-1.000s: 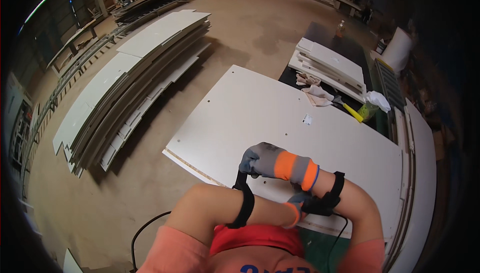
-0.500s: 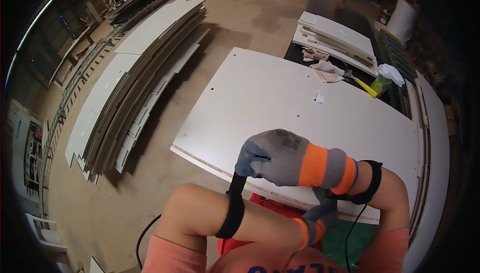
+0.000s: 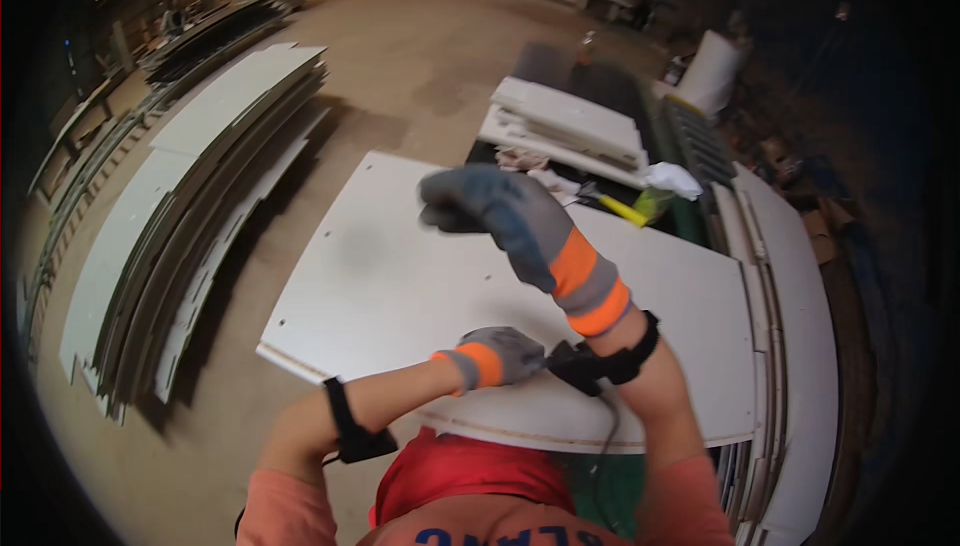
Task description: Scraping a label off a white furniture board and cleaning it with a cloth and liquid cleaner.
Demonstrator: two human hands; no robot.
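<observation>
My left hand (image 3: 505, 356), in a grey glove with an orange cuff, is closed at the black strap (image 3: 633, 354) around my right forearm, its fingers by the dark box-like piece (image 3: 575, 368) on that strap. My right hand (image 3: 500, 214), gloved alike, is raised over the white panel (image 3: 400, 291), fingers loosely bent and apart from the thumb, nothing visible in them. Another black strap (image 3: 345, 421) with a small box circles my left forearm. The panel lies flat before me, with small dark holes and a raw chipboard edge.
Tall stacks of white boards (image 3: 190, 226) stand on the floor at left. Beyond the panel lie more white boards (image 3: 570, 121), crumpled cloths (image 3: 540, 174), a yellow-handled tool (image 3: 622, 210) and a green bottle topped with white (image 3: 655, 201). Long panels (image 3: 800, 346) line the right side.
My right hand has let go of the strap on my left forearm and risen forward. My left hand has come out from beneath it to my right forearm's strap. The view has tilted up.
</observation>
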